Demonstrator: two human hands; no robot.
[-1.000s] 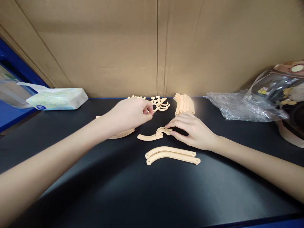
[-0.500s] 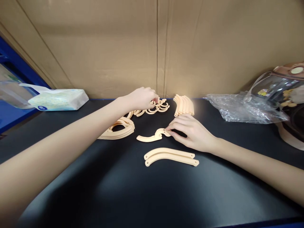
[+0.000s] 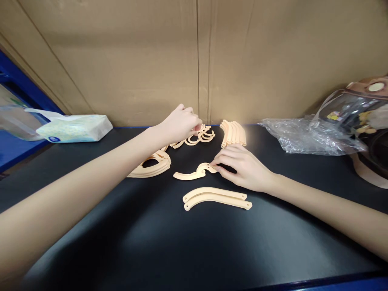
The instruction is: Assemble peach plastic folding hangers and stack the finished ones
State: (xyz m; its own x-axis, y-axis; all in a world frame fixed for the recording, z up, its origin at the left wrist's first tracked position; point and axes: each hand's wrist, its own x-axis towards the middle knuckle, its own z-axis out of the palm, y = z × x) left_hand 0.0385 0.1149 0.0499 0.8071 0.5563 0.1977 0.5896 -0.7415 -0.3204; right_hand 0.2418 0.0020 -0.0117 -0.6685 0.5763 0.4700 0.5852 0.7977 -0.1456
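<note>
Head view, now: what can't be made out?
In the head view:
Left hand: whether it holds anything; the hand itself hides this.
Rounded stack: upper left, hidden by the left forearm.
Wavy piece: right tip, covered by the right hand.
Brown-topped bag: right side, cut off by the frame edge.

Brown cardboard (image 3: 121, 60) rose behind the black tabletop (image 3: 194, 242).
A tissue pack (image 3: 79, 130), its white flap (image 3: 45, 114) sticking out, lay at the left near a blue frame (image 3: 18, 79); crumpled clear plastic (image 3: 309, 136) lay at the right beside a brown-topped see-through container (image 3: 348, 111).
</note>
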